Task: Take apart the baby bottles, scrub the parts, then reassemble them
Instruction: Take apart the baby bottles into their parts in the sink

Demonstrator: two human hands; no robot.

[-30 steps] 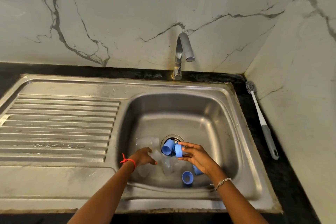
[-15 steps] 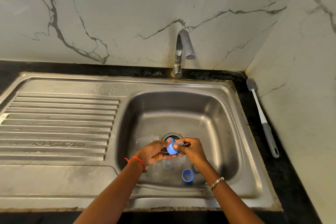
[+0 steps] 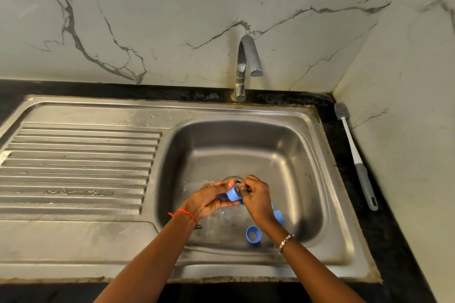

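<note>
Over the sink basin (image 3: 290, 155), my left hand (image 3: 209, 198) holds a blue bottle collar ring (image 3: 233, 194). My right hand (image 3: 256, 198) pinches a small clear part, apparently the teat, at the ring's open end. Below my hands a clear bottle body (image 3: 227, 219) lies on the basin floor. A second blue ring (image 3: 253, 235) sits near the front wall, and a third blue part (image 3: 279, 216) shows behind my right wrist. The drain is mostly hidden by my hands.
A curved steel tap (image 3: 246, 66) stands behind the basin. A ribbed draining board (image 3: 78, 167) lies to the left. A bottle brush (image 3: 357, 157) with a white and grey handle lies on the black counter at the right, beside the marble wall.
My hands rose from the basin floor and came together. The left hand took hold of the blue ring, and the right hand moved to pinch the part at its end.
</note>
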